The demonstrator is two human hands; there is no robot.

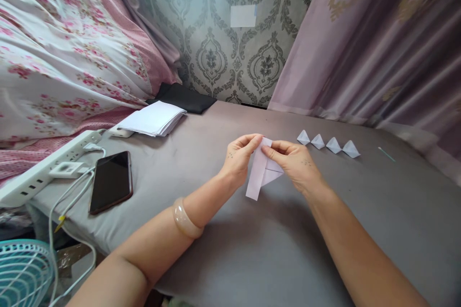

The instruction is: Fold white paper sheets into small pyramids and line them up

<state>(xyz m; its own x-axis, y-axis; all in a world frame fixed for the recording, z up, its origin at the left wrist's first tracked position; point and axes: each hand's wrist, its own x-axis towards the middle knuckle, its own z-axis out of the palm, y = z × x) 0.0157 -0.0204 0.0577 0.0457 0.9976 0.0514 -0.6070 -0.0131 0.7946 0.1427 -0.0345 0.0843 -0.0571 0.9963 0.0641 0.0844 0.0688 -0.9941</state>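
Between my two hands is a partly folded sheet of white paper, held up above the grey-covered surface. A long straight strip runs down its left side, and a creased triangular flap sticks out to the right. My left hand pinches the paper's upper left edge, thumb on the near face. At the upper right my right hand grips it, with the thumb pressed onto the strip. The fingers behind the sheet are hidden. To the right of my hands, several small folded paper boats stand in a slanting row.
A stack of white paper lies at the back left, by a black folder-like item. Nearer are a phone and a power strip with cables. A fan stands below the left edge. A thin green stick lies right.
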